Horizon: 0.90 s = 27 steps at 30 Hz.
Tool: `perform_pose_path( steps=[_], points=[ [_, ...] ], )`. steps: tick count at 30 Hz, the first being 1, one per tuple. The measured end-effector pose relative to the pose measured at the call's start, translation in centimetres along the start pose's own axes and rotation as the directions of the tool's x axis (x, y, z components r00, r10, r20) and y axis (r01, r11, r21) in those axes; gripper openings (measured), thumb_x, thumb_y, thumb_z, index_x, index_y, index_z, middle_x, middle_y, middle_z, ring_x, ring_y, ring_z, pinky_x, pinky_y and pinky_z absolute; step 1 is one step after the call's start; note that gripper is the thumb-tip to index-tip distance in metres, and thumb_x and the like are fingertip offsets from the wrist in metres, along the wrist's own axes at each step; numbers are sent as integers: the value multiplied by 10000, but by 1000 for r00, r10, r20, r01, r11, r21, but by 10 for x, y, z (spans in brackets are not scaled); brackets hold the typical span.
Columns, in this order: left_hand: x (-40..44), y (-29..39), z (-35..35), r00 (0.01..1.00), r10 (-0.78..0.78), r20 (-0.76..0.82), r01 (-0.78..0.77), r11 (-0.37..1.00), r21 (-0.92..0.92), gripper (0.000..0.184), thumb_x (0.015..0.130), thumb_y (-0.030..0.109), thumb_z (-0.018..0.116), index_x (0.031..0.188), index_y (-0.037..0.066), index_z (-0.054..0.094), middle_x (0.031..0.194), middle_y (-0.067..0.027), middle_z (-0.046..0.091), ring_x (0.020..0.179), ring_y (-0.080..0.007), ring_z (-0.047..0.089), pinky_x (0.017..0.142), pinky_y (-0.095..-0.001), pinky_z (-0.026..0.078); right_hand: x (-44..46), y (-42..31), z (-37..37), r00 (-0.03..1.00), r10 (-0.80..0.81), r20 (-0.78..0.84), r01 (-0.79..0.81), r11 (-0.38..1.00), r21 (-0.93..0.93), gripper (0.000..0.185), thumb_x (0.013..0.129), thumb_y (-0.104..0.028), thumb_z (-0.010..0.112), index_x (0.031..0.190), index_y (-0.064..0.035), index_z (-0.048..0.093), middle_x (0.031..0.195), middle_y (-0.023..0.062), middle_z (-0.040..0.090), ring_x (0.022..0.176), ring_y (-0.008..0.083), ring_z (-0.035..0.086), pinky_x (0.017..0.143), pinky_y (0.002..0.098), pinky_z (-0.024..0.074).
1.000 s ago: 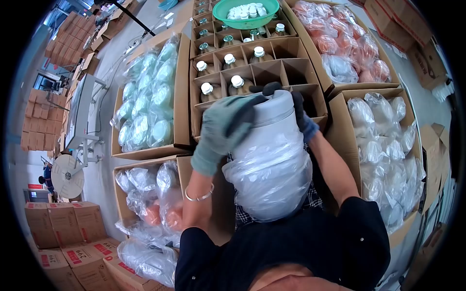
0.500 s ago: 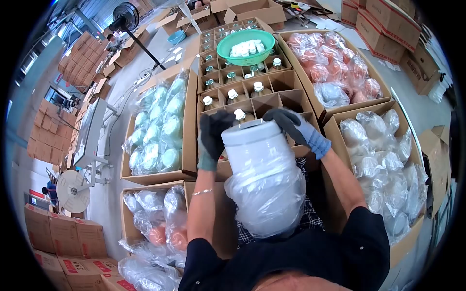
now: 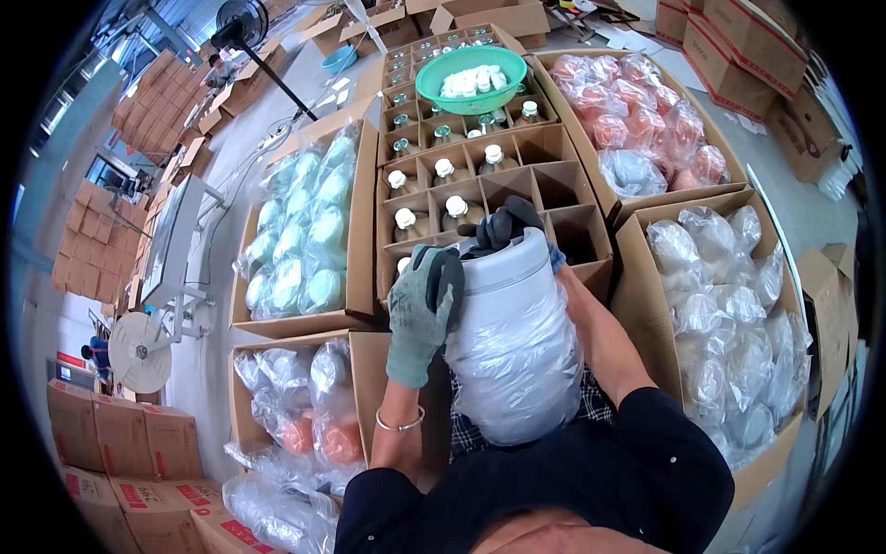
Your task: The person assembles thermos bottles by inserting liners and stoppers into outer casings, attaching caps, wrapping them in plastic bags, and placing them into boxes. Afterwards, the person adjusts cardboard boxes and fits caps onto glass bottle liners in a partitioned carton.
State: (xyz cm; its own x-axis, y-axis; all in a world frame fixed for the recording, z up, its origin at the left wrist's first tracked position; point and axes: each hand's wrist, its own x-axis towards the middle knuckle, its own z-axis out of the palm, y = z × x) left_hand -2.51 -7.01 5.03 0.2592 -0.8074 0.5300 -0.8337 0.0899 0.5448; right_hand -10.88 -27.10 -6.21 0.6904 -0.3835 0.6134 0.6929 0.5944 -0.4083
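A pale white plastic canister (image 3: pixel 503 282) lies tilted against my body, its rimmed end towards the boxes. Clear plastic bag (image 3: pixel 512 369) bunches around its lower part. On the left of the rim, my gloved left hand (image 3: pixel 426 300) is closed, fingers curled over the edge. My gloved right hand (image 3: pixel 509 226) wraps over the far end of the canister, fingers bent; the fingertips are partly hidden. Just beyond both hands, white-capped bottles (image 3: pixel 456 214) stand in the cells of a divided carton (image 3: pixel 498 198).
A green basin (image 3: pixel 471 97) of white caps rests on the divided cartons. Open cartons of bagged green items (image 3: pixel 309 222), orange items (image 3: pixel 637 111) and clear-wrapped items (image 3: pixel 729 305) surround me. A pedestal fan (image 3: pixel 245 28) stands at the back left; sealed cartons (image 3: pixel 129 434) are stacked lower left.
My left hand has come down onto the canister's left rim. My right hand has moved left and curled over the far end. The canister has shifted slightly right and down.
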Motion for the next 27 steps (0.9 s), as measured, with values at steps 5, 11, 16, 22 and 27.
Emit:
perform_pose_path(
  steps=[5, 11, 16, 22, 27],
  points=[
    [-5, -22, 6, 986, -147, 79, 167, 856, -490, 349, 950, 261, 448, 1164, 7, 556, 1125, -144, 613, 1018, -272, 594, 890, -386, 454, -7, -38, 23, 970, 181, -164, -226, 917, -330, 353, 986, -245, 426, 863, 7, 640, 847, 113, 648, 780, 223, 600, 798, 354, 493],
    [1, -54, 71, 806, -278, 523, 546, 8, -838, 399, 1010, 255, 369, 1297, 0, 479, 1143, -150, 614, 1027, -215, 600, 928, -332, 476, -5, -108, 164, 988, 144, -60, -38, -145, -989, 350, 750, -202, 716, 1067, -66, 656, 1011, 90, 644, 884, 278, 617, 834, 379, 470],
    [-62, -64, 108, 803, -401, 442, 569, 288, -770, 392, 991, 202, 414, 1323, -3, 451, 1137, -142, 616, 987, -191, 606, 882, -311, 491, -14, -134, 193, 954, 189, 234, 228, 52, -972, 566, 620, -337, 809, 1101, -89, 643, 1117, 128, 623, 988, 308, 627, 849, 407, 485],
    [-120, -79, 89, 851, -353, 388, 524, 546, -654, 416, 968, 138, 467, 1355, -7, 417, 1130, -133, 619, 940, -163, 614, 826, -286, 509, -27, -130, 201, 938, 314, 147, 165, -33, -986, 712, 598, -345, 808, 1204, -50, 579, 1159, 157, 616, 1020, 335, 623, 870, 394, 497],
    [-104, 6, 8, 630, -458, 628, 768, 487, -416, 576, 906, 122, 590, 1410, -13, 347, 1094, -102, 637, 882, -93, 588, 759, -243, 498, -50, -120, 172, 964, 164, -211, -166, -249, -954, 535, 711, -345, 750, 1157, -80, 616, 1075, 139, 653, 968, 308, 640, 842, 374, 505]
  ],
)
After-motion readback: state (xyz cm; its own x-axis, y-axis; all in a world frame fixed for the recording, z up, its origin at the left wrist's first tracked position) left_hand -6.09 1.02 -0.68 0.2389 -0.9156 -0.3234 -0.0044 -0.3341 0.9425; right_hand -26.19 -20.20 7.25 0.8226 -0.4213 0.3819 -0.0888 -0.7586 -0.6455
